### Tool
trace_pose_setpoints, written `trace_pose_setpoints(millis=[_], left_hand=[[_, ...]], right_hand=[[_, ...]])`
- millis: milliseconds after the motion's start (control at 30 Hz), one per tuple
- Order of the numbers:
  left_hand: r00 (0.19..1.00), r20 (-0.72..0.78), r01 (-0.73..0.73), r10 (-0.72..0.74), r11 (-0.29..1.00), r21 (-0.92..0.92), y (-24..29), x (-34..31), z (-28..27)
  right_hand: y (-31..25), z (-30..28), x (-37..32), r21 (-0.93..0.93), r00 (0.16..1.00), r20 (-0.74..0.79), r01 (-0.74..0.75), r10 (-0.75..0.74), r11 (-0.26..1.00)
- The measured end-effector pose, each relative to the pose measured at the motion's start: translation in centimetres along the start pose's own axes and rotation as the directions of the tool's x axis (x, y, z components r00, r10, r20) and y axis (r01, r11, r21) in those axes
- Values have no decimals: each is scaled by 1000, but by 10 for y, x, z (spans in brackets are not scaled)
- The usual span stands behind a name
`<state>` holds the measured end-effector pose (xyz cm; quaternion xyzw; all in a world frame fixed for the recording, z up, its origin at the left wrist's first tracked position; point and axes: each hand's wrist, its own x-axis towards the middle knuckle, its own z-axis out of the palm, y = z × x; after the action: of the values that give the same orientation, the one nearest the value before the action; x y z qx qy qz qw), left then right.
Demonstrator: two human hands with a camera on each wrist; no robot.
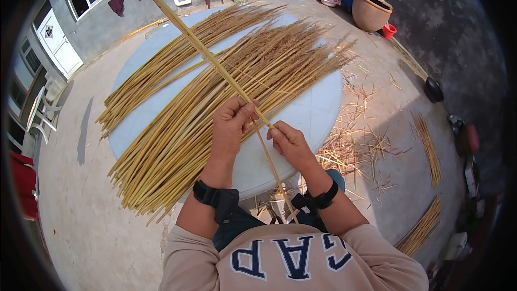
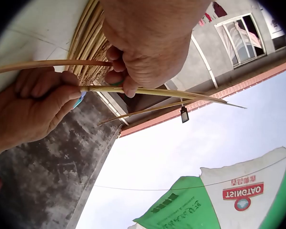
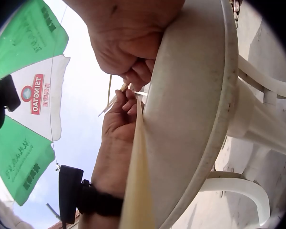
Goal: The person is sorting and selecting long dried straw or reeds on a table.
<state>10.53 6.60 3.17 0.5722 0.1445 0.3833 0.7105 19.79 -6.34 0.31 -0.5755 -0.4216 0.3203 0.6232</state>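
Observation:
A long reed stalk [image 1: 204, 51] runs slantwise over the table, from the top left of the head view down to both hands. My right hand [image 1: 293, 143] pinches its lower end between thumb and fingers. Just up the stalk, my left hand [image 1: 229, 126] has its thumb against it. A thin brown strip [image 1: 276, 175] hangs from the left fingers toward the lap; in the left wrist view this strip [image 2: 47, 63] comes out of their curl. Split, frayed ends of the stalk [image 2: 195, 97] show beyond the left thumb.
Under the hands stands a round white table [image 1: 264, 170]. A large bundle of reeds [image 1: 215, 102] with feathery heads lies on it, a smaller bundle [image 1: 177, 54] behind. Stalk scraps [image 1: 361, 145] litter the ground at right, near two small bundles and a clay pot [image 1: 371, 12].

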Motion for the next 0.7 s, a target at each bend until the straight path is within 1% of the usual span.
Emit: trace_pose_setpoints(millis=[67,133,167,233,333,367,433,467,533,567,633,667,700], left_hand=[[1000,9,0,0,1000,2,1,0,-1],[1000,-2,13,-13,1000,12,1,0,-1],[1000,-2,13,-13,1000,12,1,0,-1],[1000,-14,3,-2,997,75,2,-1,0],[999,-10,-34,36,993,117,-2,-1,-1],[999,-10,-34,36,993,117,-2,-1,-1],[997,-10,-78,83,974,214,-3,-1,0],[997,-11,-78,82,974,213,-5,-2,1],[972,49,-232,229,916,327,-11,-5,5],[972,49,-233,229,916,327,-13,-5,6],[951,61,-302,302,876,376,-16,-5,8],[951,62,-302,301,876,375,-16,-5,9],[958,63,-286,280,908,305,-15,-7,12]], right_hand=[[0,0,0,29,1000,12,-6,6,1000],[3,1,1,-36,1000,-5,25,-25,999],[3,2,1,-36,1000,-5,25,-25,999],[3,4,1,-151,998,-37,36,-42,988],[7,3,1,-163,994,-71,72,-84,984],[7,3,2,-163,994,-72,72,-84,984],[8,3,3,-122,990,-131,36,-52,992],[9,2,3,-123,990,-131,35,-51,992],[10,0,4,65,980,-197,-27,40,998],[9,0,4,65,980,-197,-27,40,998],[5,1,2,223,976,-198,-49,95,973],[3,1,1,223,975,-200,-49,95,974],[1,1,1,311,965,-233,-43,120,950]])
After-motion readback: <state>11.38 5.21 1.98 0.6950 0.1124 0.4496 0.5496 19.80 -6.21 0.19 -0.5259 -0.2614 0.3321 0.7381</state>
